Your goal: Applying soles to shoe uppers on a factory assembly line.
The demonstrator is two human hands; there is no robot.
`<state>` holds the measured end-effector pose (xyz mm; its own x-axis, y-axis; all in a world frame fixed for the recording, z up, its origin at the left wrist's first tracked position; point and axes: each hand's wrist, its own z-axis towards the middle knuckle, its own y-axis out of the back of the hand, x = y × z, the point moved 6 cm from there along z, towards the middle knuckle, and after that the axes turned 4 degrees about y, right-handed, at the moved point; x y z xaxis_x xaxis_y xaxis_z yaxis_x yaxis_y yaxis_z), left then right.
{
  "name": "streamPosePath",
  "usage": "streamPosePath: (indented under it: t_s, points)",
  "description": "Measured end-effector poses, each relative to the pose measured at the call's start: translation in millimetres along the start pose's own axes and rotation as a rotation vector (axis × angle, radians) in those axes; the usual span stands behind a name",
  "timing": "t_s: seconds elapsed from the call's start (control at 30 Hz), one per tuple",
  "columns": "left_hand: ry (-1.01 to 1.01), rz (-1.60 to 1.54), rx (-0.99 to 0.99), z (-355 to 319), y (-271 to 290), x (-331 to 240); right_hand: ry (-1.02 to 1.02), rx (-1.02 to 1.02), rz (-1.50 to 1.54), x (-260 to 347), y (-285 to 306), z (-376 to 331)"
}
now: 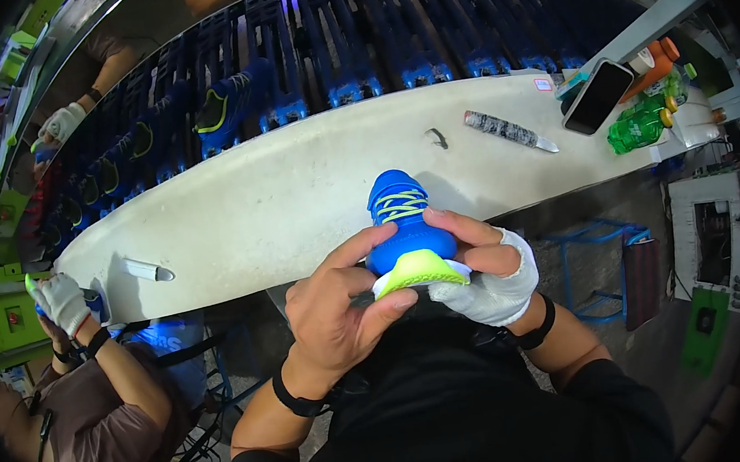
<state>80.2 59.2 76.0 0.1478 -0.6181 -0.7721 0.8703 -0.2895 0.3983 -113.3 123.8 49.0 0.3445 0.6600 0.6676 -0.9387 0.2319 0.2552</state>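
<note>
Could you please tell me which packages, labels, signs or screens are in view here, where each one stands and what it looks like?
Phone: far right end of the white bench, a flat rectangle lying tilted, dark blank screen.
Sticker label: on the bench just left of the phone, small, white with a red edge.
Green bottle: lying right of the phone, clear green plastic, yellow cap.
Orange bottle: behind the phone, orange body; its label is too small to make out.

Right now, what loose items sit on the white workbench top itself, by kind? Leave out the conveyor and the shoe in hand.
Wrapped-handle knife: 1
Phone, dark screen: 1
Green bottle, lying down: 1
Orange bottle: 1
White marker-like stick: 1
Small dark curved tool: 1
Total: 6
</note>
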Motion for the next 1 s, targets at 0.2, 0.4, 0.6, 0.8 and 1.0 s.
streamPosePath:
  t_s: [0.2, 0.4, 0.6, 0.8, 1.0]
  points:
    - [0.109, -0.113, 0.023, -5.5, 8.6, 7.7, -0.089, 0.035, -0.001, -5.6, -8.7, 3.0]
    - [0.275, 0.289, 0.274, 18.7, 49.1, -14.1, 0.032, -0.02, -0.085, -5.4, -30.6, 10.8]
    - [0.059, 0.628, 0.401, 32.5, 43.4, -13.4, -0.193, 0.31, -0.334, -4.4, -39.0, 2.5]
    - [0.185, 0.534, 0.265, 7.6, 55.1, -1.4, -0.368, 0.157, -0.296, -26.0, -35.4, -16.9]
    - [0.228, 0.583, 0.345, 2.5, 38.0, -29.2, -0.569, 0.241, -0.302, -35.5, -27.6, -24.0]
